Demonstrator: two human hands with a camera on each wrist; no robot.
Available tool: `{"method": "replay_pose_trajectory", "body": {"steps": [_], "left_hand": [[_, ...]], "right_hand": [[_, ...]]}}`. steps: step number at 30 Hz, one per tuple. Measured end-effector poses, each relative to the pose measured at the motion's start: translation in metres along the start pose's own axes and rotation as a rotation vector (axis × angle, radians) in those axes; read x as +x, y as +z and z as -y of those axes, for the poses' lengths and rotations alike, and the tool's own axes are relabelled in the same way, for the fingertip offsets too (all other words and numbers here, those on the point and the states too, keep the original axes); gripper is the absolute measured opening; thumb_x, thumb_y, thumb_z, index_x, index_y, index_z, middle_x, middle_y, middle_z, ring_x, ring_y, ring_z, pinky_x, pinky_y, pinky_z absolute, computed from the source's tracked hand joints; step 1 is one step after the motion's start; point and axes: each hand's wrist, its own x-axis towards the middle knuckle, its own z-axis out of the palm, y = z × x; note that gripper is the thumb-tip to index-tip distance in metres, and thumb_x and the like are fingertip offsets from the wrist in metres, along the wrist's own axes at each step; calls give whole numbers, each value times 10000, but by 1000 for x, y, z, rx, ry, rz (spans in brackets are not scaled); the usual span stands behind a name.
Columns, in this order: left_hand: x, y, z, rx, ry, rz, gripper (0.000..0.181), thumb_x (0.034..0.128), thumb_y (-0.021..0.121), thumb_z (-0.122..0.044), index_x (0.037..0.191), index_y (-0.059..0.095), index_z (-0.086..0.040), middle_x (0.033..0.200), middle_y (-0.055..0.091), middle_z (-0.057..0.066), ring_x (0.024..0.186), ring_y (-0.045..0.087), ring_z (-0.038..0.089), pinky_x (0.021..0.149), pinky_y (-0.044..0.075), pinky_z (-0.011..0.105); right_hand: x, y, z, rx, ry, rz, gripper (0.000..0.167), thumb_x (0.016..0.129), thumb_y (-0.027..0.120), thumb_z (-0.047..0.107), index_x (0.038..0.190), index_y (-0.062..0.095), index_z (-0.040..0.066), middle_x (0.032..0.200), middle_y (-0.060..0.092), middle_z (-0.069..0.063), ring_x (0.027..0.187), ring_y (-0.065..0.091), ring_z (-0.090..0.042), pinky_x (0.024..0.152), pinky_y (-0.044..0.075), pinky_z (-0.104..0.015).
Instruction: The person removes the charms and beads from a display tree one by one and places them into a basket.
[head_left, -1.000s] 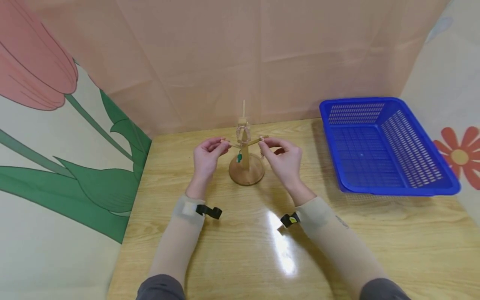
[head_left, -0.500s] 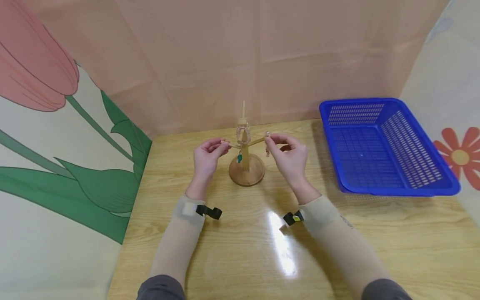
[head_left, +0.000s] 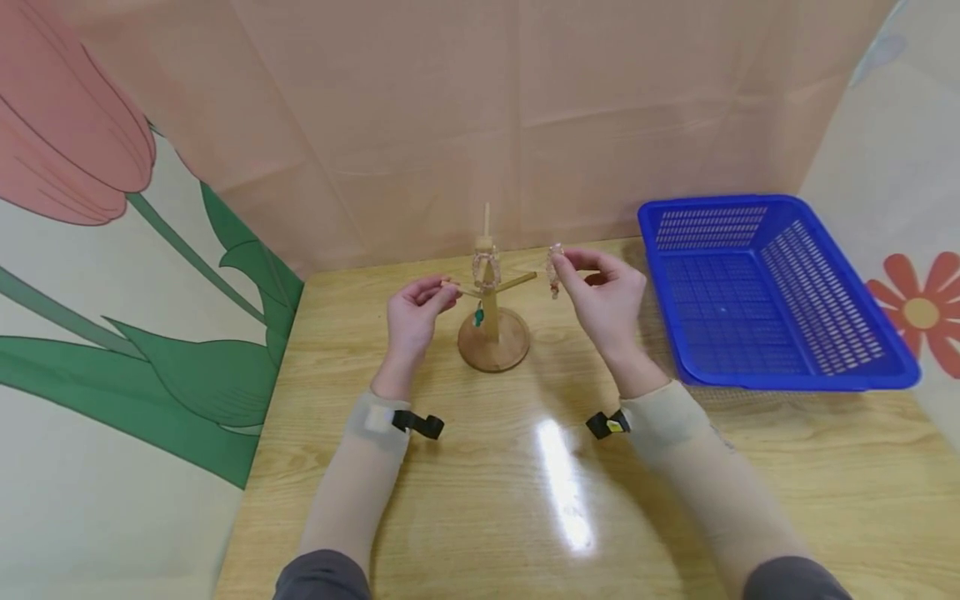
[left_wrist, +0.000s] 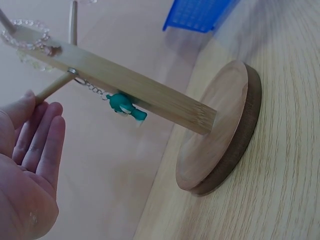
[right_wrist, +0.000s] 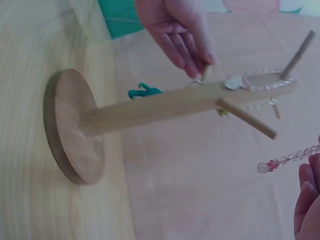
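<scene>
A wooden stand (head_left: pixel 491 321) with a round base and several pegs stands upright on the table. My left hand (head_left: pixel 417 315) pinches the end of its left peg; a green keychain (left_wrist: pixel 121 105) hangs by its ring from that peg. Off the tip of the right peg (head_left: pixel 517 282), my right hand (head_left: pixel 606 304) pinches a pink beaded bracelet (head_left: pixel 554 271), which dangles without touching the peg. In the right wrist view its clear and red beads (right_wrist: pixel 272 165) show beside the fingers. Another pink bracelet (left_wrist: pixel 37 35) hangs around the upper part of the post.
A blue plastic basket (head_left: pixel 787 382) sits at the right of the table (head_left: pixel 480 500). Behind the table hangs a pinkish cloth (head_left: pixel 420 125), with a tulip-patterned cloth (head_left: pixel 180 333) at the left.
My right hand has moved right and slightly away along the peg, and the bracelet it pinches has come off the peg's tip. The left hand keeps its place.
</scene>
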Motion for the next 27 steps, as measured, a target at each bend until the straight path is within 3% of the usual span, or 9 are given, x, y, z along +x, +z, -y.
{"method": "replay_pose_trajectory", "body": {"steps": [8,13,17,22,27], "left_hand": [[0,2,0,0,-2,-2,199,963,784,32,1137,733,110,990,796,82,877,792,177,839,681,350],[-1,4,0,-4,7,2,135,958,793,23,1087,759,41,1000,798,83,887,791,179,849,680,356],[-1,6,1,-3,10,-1,129,958,790,31,1081,754,48,994,798,83,883,791,176,844,680,352],[0,9,1,2,4,9,184,962,790,20,1115,731,103,1006,797,96,885,791,179,844,681,353],[0,9,3,4,1,7,185,962,795,10,1113,733,97,999,797,91,889,791,181,850,680,355]], "right_hand": [[20,-27,15,-60,-20,6,142,913,872,104,1003,838,-1,924,804,-42,778,682,7,591,507,-123],[35,-44,39,-75,-3,21,187,934,839,89,1024,808,-71,866,757,137,744,664,28,616,518,-104],[50,-60,48,-99,27,24,215,937,830,118,1038,808,-71,844,721,203,753,649,25,643,512,-100],[71,-81,40,-171,49,12,256,954,827,178,1072,816,-49,834,706,220,754,632,14,635,487,-135],[96,-105,15,-230,97,23,267,952,845,279,1098,846,56,865,731,220,763,646,3,639,480,-143]]}}
